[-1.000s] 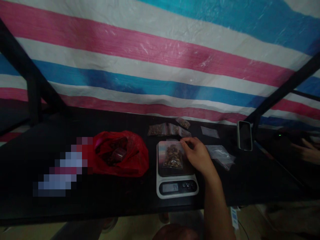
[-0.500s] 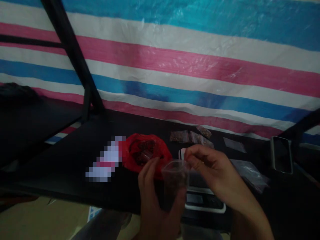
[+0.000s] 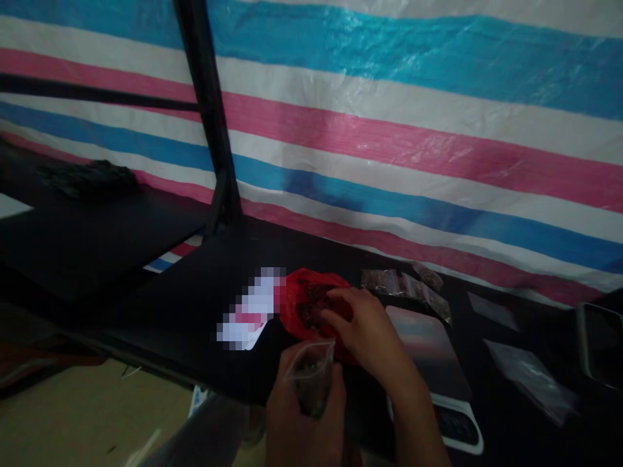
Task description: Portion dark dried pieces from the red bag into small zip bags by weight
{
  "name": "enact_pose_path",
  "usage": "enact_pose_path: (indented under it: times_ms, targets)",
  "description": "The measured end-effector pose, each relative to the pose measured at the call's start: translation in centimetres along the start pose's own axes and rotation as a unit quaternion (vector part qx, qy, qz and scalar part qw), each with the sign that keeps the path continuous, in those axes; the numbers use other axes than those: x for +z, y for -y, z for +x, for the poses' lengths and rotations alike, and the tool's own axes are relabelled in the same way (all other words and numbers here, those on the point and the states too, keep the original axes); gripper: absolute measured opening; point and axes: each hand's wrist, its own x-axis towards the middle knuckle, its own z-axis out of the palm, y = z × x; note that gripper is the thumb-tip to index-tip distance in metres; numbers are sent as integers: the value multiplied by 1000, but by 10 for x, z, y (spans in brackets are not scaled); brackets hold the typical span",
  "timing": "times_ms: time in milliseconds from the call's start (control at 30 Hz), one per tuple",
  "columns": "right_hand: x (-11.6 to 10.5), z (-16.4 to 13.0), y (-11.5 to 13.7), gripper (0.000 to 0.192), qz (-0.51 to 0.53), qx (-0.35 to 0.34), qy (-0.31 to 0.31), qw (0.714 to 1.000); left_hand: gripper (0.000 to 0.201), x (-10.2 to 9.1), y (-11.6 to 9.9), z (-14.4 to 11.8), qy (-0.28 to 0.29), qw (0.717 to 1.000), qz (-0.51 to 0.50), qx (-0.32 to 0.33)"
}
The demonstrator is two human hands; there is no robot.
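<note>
Topping-up step, I judged: left hand (image 3: 304, 415) gripped open pouch (image 3: 311, 376); right hand (image 3: 363, 331), fingers curled, dug in red bag (image 3: 306, 305) at pouch's 12 o'clock. Next: careful transfer into pouch.

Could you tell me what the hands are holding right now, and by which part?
The left hand holds a small clear bag around its lower body; the right hand reaches into the red bag.

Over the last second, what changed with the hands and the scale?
The small clear bag came off the scale, where the right hand was touching it. The left hand now holds it, lower and nearer the body. The right hand let go and moved left, fingers into the red bag. The scale platform is now bare. The filled packets behind the scale and the black table stayed.
</note>
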Motion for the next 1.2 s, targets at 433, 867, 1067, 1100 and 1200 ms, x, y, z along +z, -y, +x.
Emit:
enact_pose_path:
  times_ms: [433,867,1067,1100,1200]
  targets:
    - [23,17,5,56,-4,-48,48,998,25,-16,10,29,56,995,4,80]
    - [21,13,7,53,64,-87,94,990,63,-17,1,47,15,972,-136,-192]
    - [1,5,-5,50,140,-32,92,985,57,-10,23,45,6,968,-187,-167]
    - [-2,4,-8,49,158,-21,88,983,55,-8,23,44,13,969,-189,-162]
    - [-11,0,-18,44,209,-2,73,975,51,-3,14,44,34,971,-181,-152]
